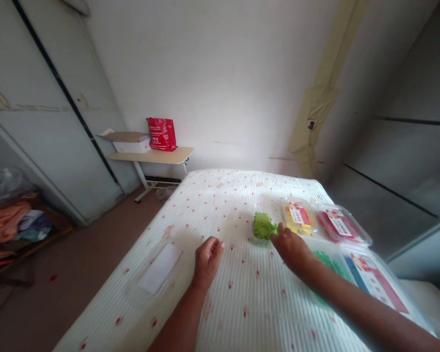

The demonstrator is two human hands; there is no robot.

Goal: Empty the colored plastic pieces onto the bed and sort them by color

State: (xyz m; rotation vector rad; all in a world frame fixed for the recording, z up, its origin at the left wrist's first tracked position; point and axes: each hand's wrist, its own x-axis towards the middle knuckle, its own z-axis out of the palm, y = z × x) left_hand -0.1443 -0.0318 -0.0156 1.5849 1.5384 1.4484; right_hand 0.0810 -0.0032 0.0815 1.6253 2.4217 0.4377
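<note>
The right hand (289, 244) has its fingertips drawn together and seems to pinch a small green piece (274, 230), at the edge of a green crumbly mass (263, 226). That mass sits in a clear box (261, 242) just left of those fingertips. It should be light, soft and easily broken, so a loose fingertip grip on a projecting bit would suit; the thin box probably flexes and slides, and is best held by its rim.

The left hand (208, 256) is apart from it, nearer the body, fingers curled in and thumb against them, with nothing visible inside. Left of it lies a flat white rectangle (160, 270).

Right of the right hand, a yellow-filled box (299, 215) and a red-filled box (342, 226) crowd the space; its forearm passes over a green-filled box (332, 264), beside a large labelled box (383, 283).
</note>
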